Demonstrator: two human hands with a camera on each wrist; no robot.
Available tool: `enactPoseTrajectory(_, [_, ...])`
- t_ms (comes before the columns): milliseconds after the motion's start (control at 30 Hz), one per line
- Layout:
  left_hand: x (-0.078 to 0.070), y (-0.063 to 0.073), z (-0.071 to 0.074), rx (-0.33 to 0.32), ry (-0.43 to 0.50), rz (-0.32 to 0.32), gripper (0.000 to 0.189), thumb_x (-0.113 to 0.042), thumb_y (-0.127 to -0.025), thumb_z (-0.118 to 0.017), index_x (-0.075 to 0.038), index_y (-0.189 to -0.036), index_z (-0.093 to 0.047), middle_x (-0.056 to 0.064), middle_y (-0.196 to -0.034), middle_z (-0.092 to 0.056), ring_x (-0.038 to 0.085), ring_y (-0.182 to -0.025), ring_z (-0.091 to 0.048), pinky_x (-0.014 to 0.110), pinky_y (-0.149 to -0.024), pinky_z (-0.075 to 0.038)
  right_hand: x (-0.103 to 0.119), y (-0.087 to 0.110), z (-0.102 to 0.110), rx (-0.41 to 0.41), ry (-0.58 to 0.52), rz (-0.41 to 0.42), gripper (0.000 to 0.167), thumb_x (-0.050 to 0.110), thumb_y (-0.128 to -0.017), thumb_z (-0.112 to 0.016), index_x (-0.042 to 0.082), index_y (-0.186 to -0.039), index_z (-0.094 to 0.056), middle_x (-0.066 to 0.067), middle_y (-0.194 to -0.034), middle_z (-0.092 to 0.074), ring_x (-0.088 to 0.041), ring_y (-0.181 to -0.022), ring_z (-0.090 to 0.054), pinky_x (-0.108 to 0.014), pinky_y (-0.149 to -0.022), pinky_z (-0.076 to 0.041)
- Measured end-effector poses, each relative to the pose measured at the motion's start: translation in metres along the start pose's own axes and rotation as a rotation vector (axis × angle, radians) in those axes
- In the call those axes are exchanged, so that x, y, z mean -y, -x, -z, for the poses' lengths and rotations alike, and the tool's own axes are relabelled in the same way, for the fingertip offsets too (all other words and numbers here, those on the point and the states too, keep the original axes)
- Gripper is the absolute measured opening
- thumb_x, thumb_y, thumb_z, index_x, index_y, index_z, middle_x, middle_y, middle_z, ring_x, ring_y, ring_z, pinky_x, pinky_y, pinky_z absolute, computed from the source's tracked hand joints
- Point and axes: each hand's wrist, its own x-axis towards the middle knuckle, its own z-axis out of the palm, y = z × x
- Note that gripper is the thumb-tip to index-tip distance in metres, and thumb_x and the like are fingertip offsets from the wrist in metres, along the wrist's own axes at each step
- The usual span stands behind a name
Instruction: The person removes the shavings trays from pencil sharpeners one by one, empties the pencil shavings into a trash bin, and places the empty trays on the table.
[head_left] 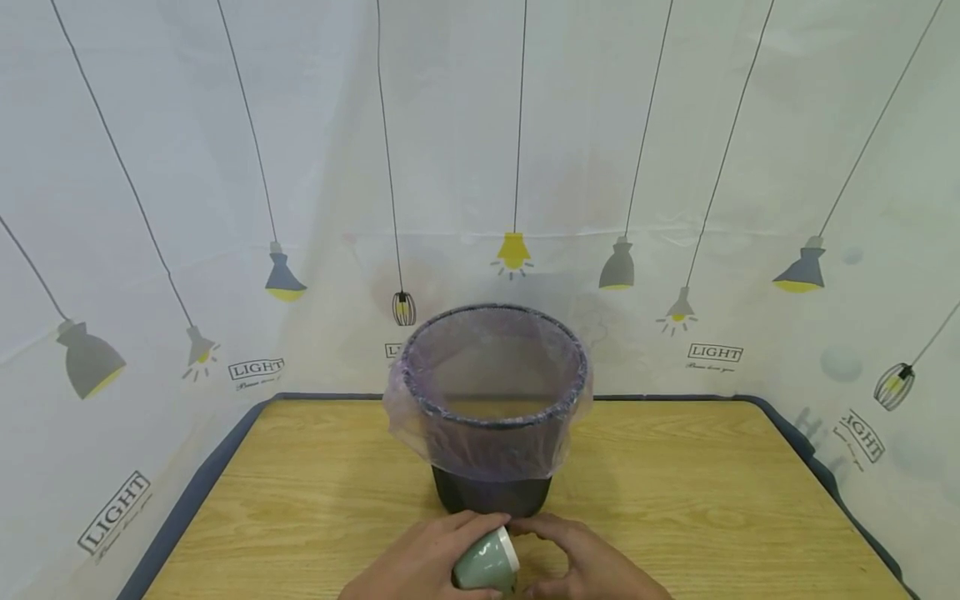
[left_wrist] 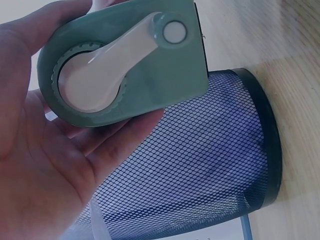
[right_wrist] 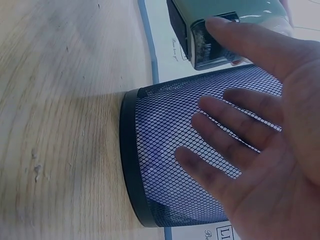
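Note:
A green hand-crank pencil sharpener (head_left: pixel 483 565) with a white crank handle (left_wrist: pixel 107 67) is gripped in my left hand (head_left: pixel 427 557), just in front of the bin at the near part of the table. The left wrist view shows the thumb along one side and the other fingers behind and under its body. My right hand (head_left: pixel 588 560) is beside it with fingers loosely extended. In the right wrist view, the right thumb (right_wrist: pixel 240 37) lies at the dark see-through shavings drawer (right_wrist: pixel 212 47) of the sharpener, while the other fingers spread apart in front of the mesh.
A black mesh waste bin (head_left: pixel 491 493) stands upright on the wooden table (head_left: pixel 300 483) right beyond both hands. A translucent purple bag (head_left: pixel 480 454) lines it and folds over the rim. Behind rises a white curtain (head_left: pixel 450 167) printed with lamps.

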Motion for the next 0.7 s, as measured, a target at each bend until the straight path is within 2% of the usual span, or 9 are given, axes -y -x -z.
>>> enactPoseTrajectory(300, [-0.0007,-0.0006,0.0006,0.004,0.013,-0.036,0.066,-0.048,-0.094,-0.064,-0.015,-0.148,-0.044,0.001,-0.128,-0.062,0.002,-0.104,-0.058,0.019,-0.077,-0.052,0.0014,-0.0017,-0.0034,0.024,-0.103,0.004,0.069,0.037,-0.087,-0.076,0.028,-0.148,-0.044,0.004,-0.145,-0.053,-0.016,-0.131,-0.050,-0.030,-0.106,-0.043])
enactPoseTrajectory(567, [-0.0040,-0.0021,0.0009,-0.009,0.012,-0.064,0.065,-0.048,-0.094,-0.064,-0.018,-0.148,-0.044,-0.001,-0.125,-0.063,0.000,-0.102,-0.058,0.017,-0.077,-0.050,0.0033,-0.0020,-0.0057,0.012,-0.089,0.019,0.067,0.038,-0.086,-0.076,0.028,-0.146,-0.046,0.005,-0.143,-0.054,-0.014,-0.131,-0.050,-0.029,-0.108,-0.042])
enactPoseTrajectory(700, [-0.0049,-0.0029,0.0000,-0.014,0.006,-0.076,0.064,-0.047,-0.095,-0.063,-0.017,-0.148,-0.044,-0.001,-0.124,-0.063,0.000,-0.101,-0.058,0.016,-0.076,-0.050,0.0035,-0.0021,-0.0065,0.021,-0.116,0.018,0.066,0.036,-0.087,-0.076,0.028,-0.146,-0.046,0.005,-0.144,-0.053,-0.014,-0.131,-0.050,-0.028,-0.108,-0.041])
